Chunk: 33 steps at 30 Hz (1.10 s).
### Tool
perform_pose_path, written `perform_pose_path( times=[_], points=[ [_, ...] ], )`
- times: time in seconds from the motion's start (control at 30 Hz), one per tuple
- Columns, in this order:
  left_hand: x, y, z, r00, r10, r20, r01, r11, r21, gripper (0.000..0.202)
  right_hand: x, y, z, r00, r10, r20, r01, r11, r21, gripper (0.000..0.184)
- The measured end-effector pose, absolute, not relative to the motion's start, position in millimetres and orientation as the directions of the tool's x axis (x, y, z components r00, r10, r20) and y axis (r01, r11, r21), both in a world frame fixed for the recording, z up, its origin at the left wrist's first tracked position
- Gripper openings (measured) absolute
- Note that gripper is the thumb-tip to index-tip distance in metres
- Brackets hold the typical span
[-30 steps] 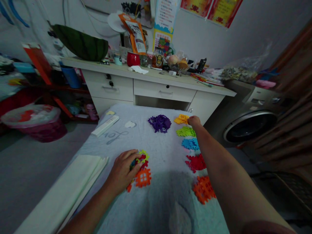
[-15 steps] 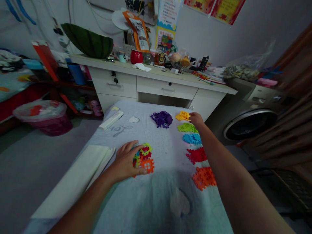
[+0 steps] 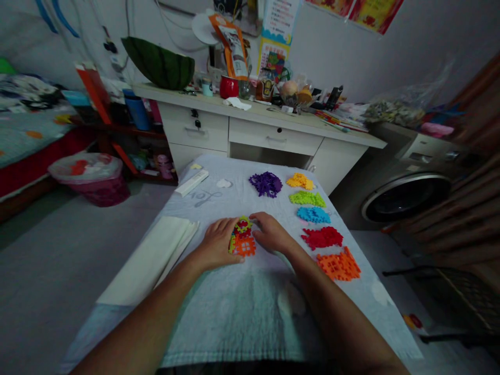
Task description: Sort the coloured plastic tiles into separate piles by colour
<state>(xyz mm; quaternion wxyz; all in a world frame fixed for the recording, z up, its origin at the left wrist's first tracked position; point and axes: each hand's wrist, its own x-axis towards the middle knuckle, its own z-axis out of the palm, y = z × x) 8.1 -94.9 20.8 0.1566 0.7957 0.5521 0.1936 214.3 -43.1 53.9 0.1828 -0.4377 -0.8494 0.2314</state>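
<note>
A heap of red, orange and green grid pieces (image 3: 244, 240) sits between the fingers of the left hand (image 3: 216, 244) and right hand (image 3: 272, 234). The fingers touch it, loose, gripping nothing.

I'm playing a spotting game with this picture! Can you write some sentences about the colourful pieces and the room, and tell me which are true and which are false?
1. The left hand and the right hand both touch the mixed pile. True.
2. The purple pile lies nearest the person. False: it lies toward the far end of the cloth; the orange pile is the nearest sorted one.
3. The red pile lies between the blue pile and the orange pile. True.
4. The watermelon sits on the floor. False: it sits on the desk.
</note>
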Motion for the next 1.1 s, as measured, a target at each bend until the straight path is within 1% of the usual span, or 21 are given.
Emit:
perform_pose_path(
  times=[0.07,0.13,0.23,0.33,0.5,0.57,0.7,0.8,0.9,1.0,1.1],
  points=[
    [10,-93,20,0.318,0.935,0.153,0.8,-0.352,0.485,0.102,211,-43,46,-0.588,0.798,0.136,0.641,0.561,-0.524,0.045],
    [11,-92,20,0.322,0.933,0.162,0.791,-0.359,0.496,0.101,211,-42,40,-0.59,0.793,0.15,0.644,0.575,-0.504,0.041],
    [14,-90,20,0.326,0.93,0.172,0.782,-0.367,0.503,0.099,212,-41,34,-0.54,0.825,0.169,0.677,0.544,-0.495,0.034],
    [16,-88,21,0.323,0.924,0.205,0.772,-0.382,0.508,0.095,216,-41,32,-0.494,0.844,0.211,0.678,0.525,-0.515,0.029],
    [18,-83,17,0.285,0.925,0.251,0.773,-0.376,0.511,0.073,227,-34,38,-0.398,0.882,0.254,0.706,0.471,-0.529,0.023],
    [19,-82,16,0.275,0.926,0.257,0.781,-0.371,0.503,0.064,236,-25,45,-0.374,0.888,0.266,0.737,0.459,-0.496,0.021],
    [19,-81,16,0.289,0.924,0.25,0.787,-0.378,0.487,0.051,266,4,62,-0.32,0.901,0.292,0.822,0.418,-0.387,0.02],
    [19,-80,15,0.296,0.924,0.243,0.786,-0.38,0.488,0.053,299,31,72,-0.219,0.929,0.297,0.894,0.313,-0.322,0.02],
    [19,-80,14,0.294,0.922,0.251,0.787,-0.382,0.484,0.056,334,56,76,-0.031,0.957,0.288,0.949,0.119,-0.293,0.023],
    [19,-80,14,0.294,0.923,0.25,0.79,-0.382,0.479,0.056,365,73,75,0.155,0.953,0.26,0.953,-0.075,-0.294,0.027],
    [19,-81,14,0.299,0.917,0.263,0.788,-0.393,0.474,0.054,384,84,71,0.275,0.936,0.219,0.933,-0.204,-0.298,0.027]
  ],
)
